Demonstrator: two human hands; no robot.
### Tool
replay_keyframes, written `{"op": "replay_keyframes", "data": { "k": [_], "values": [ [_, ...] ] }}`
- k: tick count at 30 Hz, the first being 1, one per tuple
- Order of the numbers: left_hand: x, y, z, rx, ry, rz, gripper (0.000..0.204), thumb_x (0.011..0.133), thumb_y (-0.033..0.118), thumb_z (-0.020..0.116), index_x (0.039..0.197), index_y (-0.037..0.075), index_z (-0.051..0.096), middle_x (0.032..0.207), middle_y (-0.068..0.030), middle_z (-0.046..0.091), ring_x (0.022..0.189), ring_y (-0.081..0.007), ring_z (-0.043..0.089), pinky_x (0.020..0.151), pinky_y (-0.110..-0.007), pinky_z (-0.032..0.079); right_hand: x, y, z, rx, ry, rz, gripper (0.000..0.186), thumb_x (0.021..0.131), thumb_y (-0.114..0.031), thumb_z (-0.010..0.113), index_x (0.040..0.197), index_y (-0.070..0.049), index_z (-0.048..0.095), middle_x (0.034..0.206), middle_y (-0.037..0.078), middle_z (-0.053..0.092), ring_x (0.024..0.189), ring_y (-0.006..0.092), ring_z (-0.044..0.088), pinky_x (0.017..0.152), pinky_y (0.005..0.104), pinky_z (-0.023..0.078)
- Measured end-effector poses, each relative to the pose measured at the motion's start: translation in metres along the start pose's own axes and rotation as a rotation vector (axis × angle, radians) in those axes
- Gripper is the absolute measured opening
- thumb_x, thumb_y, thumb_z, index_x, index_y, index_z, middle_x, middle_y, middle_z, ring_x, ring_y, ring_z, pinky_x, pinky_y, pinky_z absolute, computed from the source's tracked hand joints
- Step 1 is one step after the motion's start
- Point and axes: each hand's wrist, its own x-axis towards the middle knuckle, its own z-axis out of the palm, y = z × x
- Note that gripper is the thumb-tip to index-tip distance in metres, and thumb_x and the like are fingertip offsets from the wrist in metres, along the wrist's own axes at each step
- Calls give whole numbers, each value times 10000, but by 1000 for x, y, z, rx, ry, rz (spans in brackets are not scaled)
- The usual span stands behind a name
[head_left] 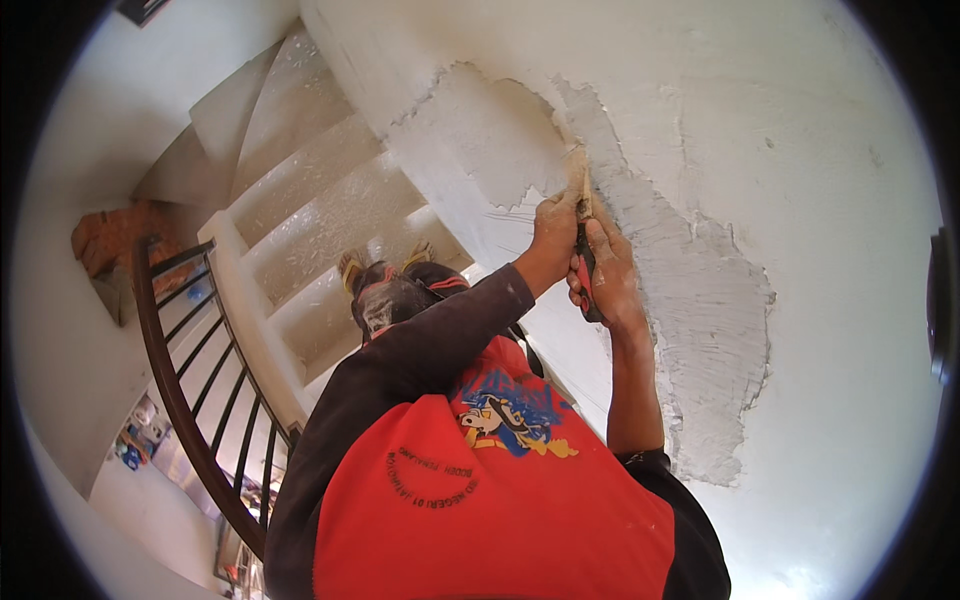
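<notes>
A scraper with a red and black handle [588,268] is against the white wall. My right hand [615,280] is wrapped round its handle. Higher up, my left hand [552,232] is closed at the scraper's dusty blade [584,195], one finger stretched along it. The blade's tip meets the wall near a bared area. Rough grey patches [705,320], their edges ragged, run down the wall to the right of my hands. Another bared patch [495,125] lies above and left of them. Dust coats both hands.
Stairs [320,190] strewn with pale flakes curve up at the left. A dark railing [185,400] with metal bars borders them. My sandalled feet [352,268] stand on a step. Reddish-brown pieces [125,245] are piled beyond the railing. A dark object [938,300] is at the right edge.
</notes>
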Motion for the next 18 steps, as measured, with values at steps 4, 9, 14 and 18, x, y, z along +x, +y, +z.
{"op": "replay_keyframes", "data": {
  "k": [4, 9, 14, 18],
  "values": [
    [6, -1, -3, -73, -57, -13, 543, 843, 557, 542, 830, 16, 590, 741, -59, 575, 642, -141, 551, 559, -276, 459, 0, 0, 0, -41, 41, 72, 399, 979, -270, 338, 1336, -107, 410, 548, -7, 427, 384, 77, 415, 332, 228, 375],
    [13, -4, -4, -52, -38, -138, 517, 854, 527, 543, 773, 17, 584, 690, -66, 570, 586, -134, 538, 511, -295, 446, 4, -3, 2, -122, 77, 97, 381, 975, -238, 341, 1319, -98, 422, 545, 8, 424, 382, 98, 419, 337, 259, 384],
    [35, -5, -8, 4, -106, -7, 635, 859, 595, 464, 814, -25, 594, 753, -119, 603, 594, -196, 560, 503, -324, 456, 15, -10, 5, -74, 33, 96, 399, 976, -266, 350, 1341, -115, 405, 539, 3, 420, 385, 89, 411, 341, 247, 378],
    [42, -5, -14, 71, -34, 121, 636, 875, 576, 448, 887, -41, 601, 787, -140, 606, 595, -217, 573, 484, -346, 463, 16, -11, 12, -2, 41, 123, 397, 974, -277, 354, 1339, -131, 409, 546, 1, 419, 397, 87, 412, 349, 235, 375]
  ]
}}
